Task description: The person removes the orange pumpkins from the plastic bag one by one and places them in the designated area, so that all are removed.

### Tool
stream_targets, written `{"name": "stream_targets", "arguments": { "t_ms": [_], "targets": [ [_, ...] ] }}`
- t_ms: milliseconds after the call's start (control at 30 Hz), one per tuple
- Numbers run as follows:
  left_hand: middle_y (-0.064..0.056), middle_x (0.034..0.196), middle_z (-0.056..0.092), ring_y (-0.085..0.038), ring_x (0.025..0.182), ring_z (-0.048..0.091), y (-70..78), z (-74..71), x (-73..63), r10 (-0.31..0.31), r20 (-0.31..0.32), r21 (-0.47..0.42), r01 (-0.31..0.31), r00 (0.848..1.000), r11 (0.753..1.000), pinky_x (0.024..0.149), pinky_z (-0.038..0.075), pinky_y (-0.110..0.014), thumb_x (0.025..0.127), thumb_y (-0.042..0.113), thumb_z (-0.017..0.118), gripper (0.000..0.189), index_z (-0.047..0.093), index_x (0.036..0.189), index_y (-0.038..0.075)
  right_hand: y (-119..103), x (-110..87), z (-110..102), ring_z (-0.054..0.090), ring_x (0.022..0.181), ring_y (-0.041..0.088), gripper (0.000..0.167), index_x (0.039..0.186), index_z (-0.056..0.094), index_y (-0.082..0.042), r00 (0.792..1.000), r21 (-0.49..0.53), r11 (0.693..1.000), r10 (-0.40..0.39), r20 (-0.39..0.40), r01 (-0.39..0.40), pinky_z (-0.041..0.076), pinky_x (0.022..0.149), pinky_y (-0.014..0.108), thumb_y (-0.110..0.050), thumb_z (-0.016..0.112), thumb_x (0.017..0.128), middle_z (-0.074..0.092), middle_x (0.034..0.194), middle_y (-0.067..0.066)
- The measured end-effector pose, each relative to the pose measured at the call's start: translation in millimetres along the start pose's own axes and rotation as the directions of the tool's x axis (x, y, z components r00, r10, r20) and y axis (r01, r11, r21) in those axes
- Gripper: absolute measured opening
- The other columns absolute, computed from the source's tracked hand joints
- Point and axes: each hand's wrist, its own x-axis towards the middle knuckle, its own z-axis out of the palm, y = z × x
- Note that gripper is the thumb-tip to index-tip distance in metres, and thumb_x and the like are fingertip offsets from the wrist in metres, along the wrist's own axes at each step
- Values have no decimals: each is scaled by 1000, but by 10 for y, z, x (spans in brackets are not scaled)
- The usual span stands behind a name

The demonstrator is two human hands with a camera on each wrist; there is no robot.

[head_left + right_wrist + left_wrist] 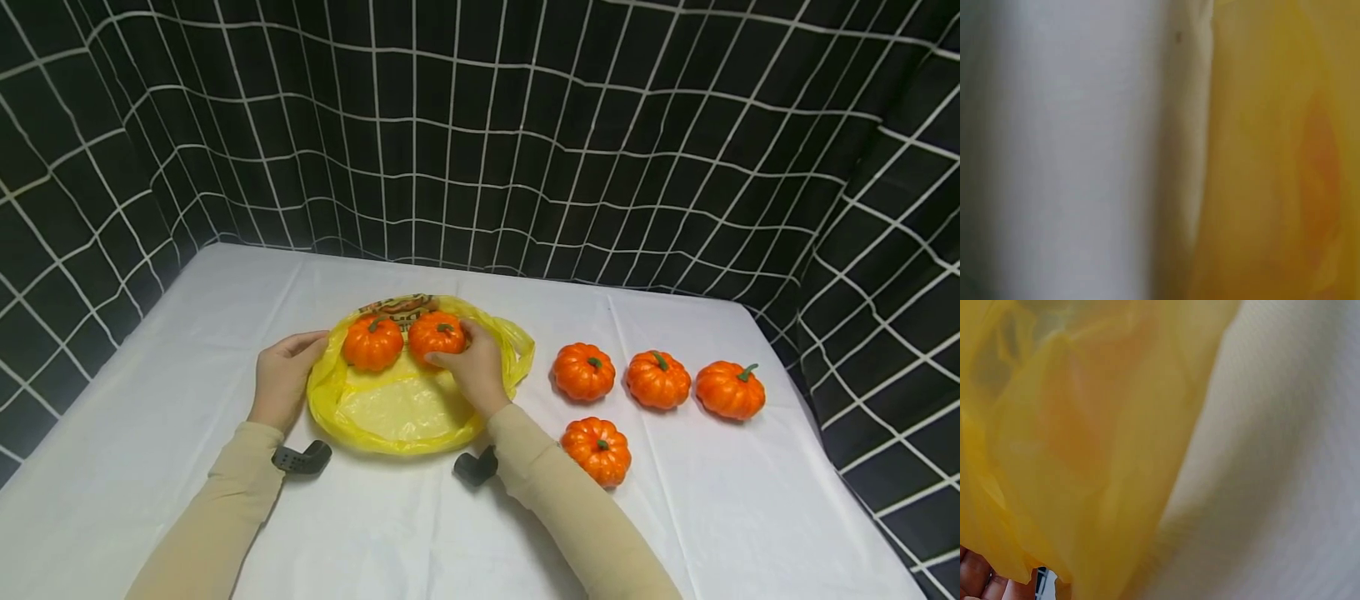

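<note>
A yellow plastic bag (405, 417) lies spread on the table with its mouth open upward. My left hand (288, 375) grips the bag's left rim; in the left wrist view its fingers (975, 575) show at the yellow plastic (1104, 506). Inside the bag, toward the back left, sits a small orange pumpkin (372, 344) with a green stem. Just right of it, my right hand (476, 367) holds another pumpkin (433, 335) between thumb and fingers, within the bag's mouth. In the right wrist view, an orange shape shows through the bag (1247, 156); the hand is out of frame.
To the right of the bag, a row of three pumpkins (657, 380) stands on the white-covered table (697, 500). Nearer me, one more pumpkin (597, 452) is partly covered by my right sleeve (558, 483). A black curtain with white grid lines (480, 150) encloses the back and sides.
</note>
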Motion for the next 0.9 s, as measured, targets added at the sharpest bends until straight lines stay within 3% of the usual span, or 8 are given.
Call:
{"name": "stream_targets", "arguments": {
  "t_ms": [567,900],
  "targets": [
    [-11,133,64,-2,109,59,-1,8,-2,-5,-6,8,5,1000,1000,89,53,-8,98,35,63,42,65,127,6,42,-5,-25,54,132,33,69,138,53,3,1000,3,1000,-3,-9,3,45,114,40,-6,83,76,58,139,21],
    [-12,134,63,-3,110,59,-8,7,6,-4,-2,13,4,1000,1000,89,53,-8,98,36,63,42,65,128,6,-45,-167,-135,51,135,29,67,139,56,-6,999,30,1000,2,38,-3,45,115,41,-9,83,78,58,142,14]
  ]
}}
